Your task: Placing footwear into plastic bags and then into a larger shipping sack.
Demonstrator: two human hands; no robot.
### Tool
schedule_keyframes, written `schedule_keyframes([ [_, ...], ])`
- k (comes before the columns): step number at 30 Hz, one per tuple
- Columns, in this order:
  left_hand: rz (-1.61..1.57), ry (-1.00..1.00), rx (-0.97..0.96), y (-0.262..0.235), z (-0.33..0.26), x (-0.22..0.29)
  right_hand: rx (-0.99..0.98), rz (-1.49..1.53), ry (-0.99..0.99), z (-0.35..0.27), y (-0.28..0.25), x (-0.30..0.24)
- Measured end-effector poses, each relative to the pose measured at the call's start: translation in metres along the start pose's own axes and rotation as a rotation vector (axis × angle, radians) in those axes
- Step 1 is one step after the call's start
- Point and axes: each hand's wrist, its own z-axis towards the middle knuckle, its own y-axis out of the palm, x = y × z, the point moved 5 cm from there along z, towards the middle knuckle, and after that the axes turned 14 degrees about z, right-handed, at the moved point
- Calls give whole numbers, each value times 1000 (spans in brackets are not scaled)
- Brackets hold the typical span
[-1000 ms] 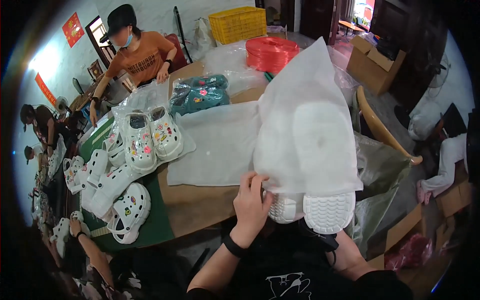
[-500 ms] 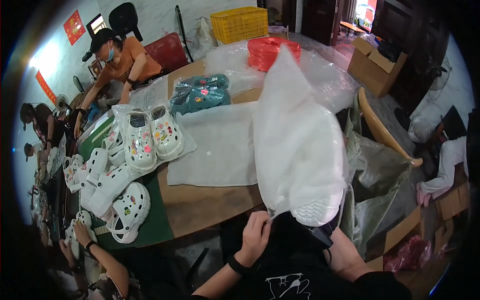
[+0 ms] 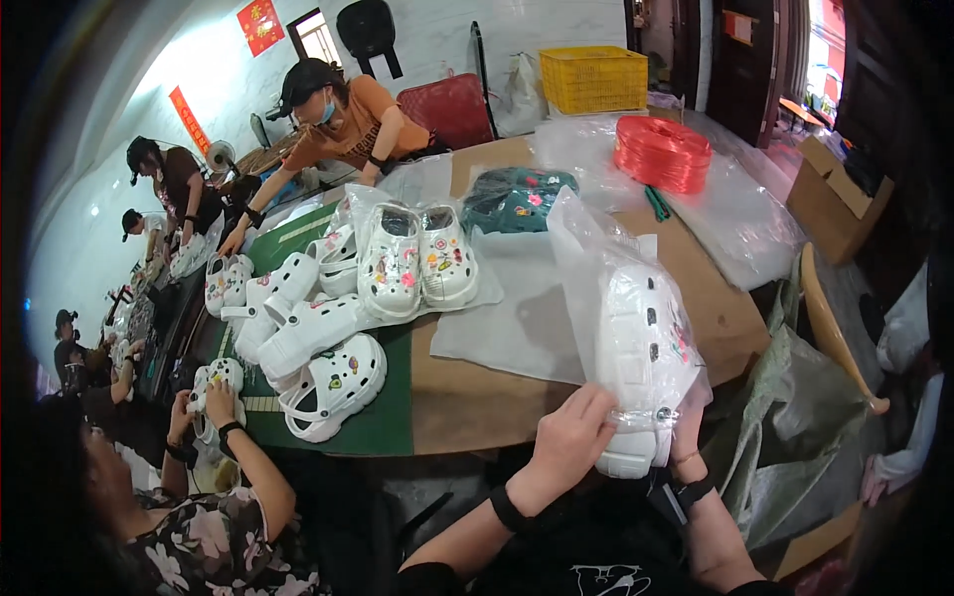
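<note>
White clogs (image 3: 646, 348) with colourful charms stand tilted in front of me, inside a clear plastic bag (image 3: 581, 243) whose loose end points away. My left hand (image 3: 571, 437) is closed, pinching the bag at the near left side of the clogs. On their right side my right hand (image 3: 688, 425) grips them through the plastic, its fingers mostly hidden behind. A flat whitish plastic bag (image 3: 502, 343) lies on the table beyond my left hand. To its left sit a bagged pair of white clogs (image 3: 391, 273) and several loose white clogs (image 3: 308, 338).
Bagged teal clogs (image 3: 497, 204), a roll of red plastic twine (image 3: 663, 154) and clear plastic sheets (image 3: 740, 243) lie farther back. A green sack (image 3: 785, 427) hangs at the right. Co-workers, one in an orange shirt (image 3: 353, 129), work around the table's left side.
The bagged clogs turned from sole showing to side showing, and the bag top moved away from the twine roll. My right hand came into view. My view swung left.
</note>
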Motion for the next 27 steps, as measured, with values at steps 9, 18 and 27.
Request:
schedule_keyframes([
  [9, -200, 28, -115, 6, -52, 16, 66, 156, -41, 25, 7, 5],
  [18, -92, -43, -440, 63, -90, -2, -238, -896, -552, 39, 63, -12],
  [27, -259, -192, -439, 67, -84, -17, -446, -854, -526, 30, 47, -25],
])
